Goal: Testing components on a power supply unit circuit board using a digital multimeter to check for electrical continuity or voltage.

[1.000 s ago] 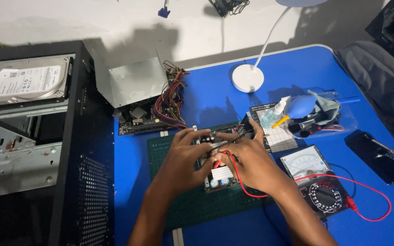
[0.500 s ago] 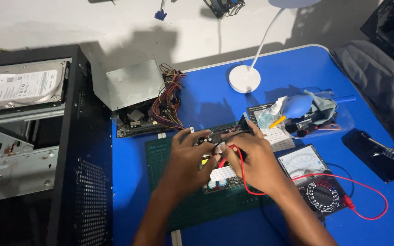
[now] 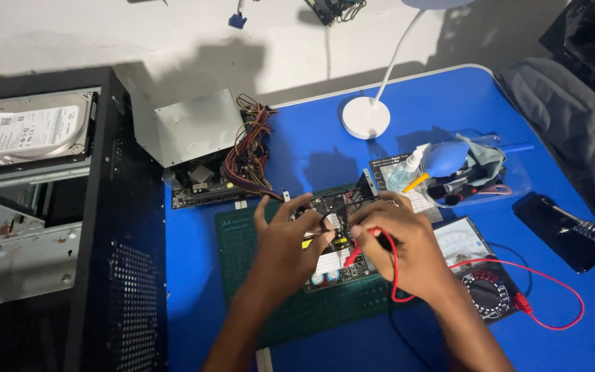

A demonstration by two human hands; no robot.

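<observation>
Hands over a circuit board [image 3: 335,241] that lies flat on a green cutting mat [image 3: 249,255] on the blue table [image 3: 311,138]. Left hand [image 3: 287,241] rests on the board's left part, fingers spread and curled, thumb and forefinger pinched on a black probe [image 3: 325,222] whose tip meets the board near its middle. Right hand [image 3: 397,241] sits on the board's right part, grip closed around a red probe [image 3: 354,253], tip angled down and left onto the board. Red lead [image 3: 552,289] loops from that hand across the table to an analog multimeter [image 3: 476,265] lying just right of the right hand, partly under the wrist.

Behind the board: clear tray [image 3: 511,182] with a blue air blower [image 3: 445,158], small bottle, grey cloth and small tools. White lamp base [image 3: 366,117] stands further back, stem rising out of view. Left of the mat, a second board with a power supply [image 3: 197,127] and a bundle of coloured wires [image 3: 246,148]. Far left, an open black PC case [image 3: 115,207] with a hard drive [image 3: 29,131] lying on top. Dark phone [image 3: 559,231] near the table's right edge, well apart from both hands.
</observation>
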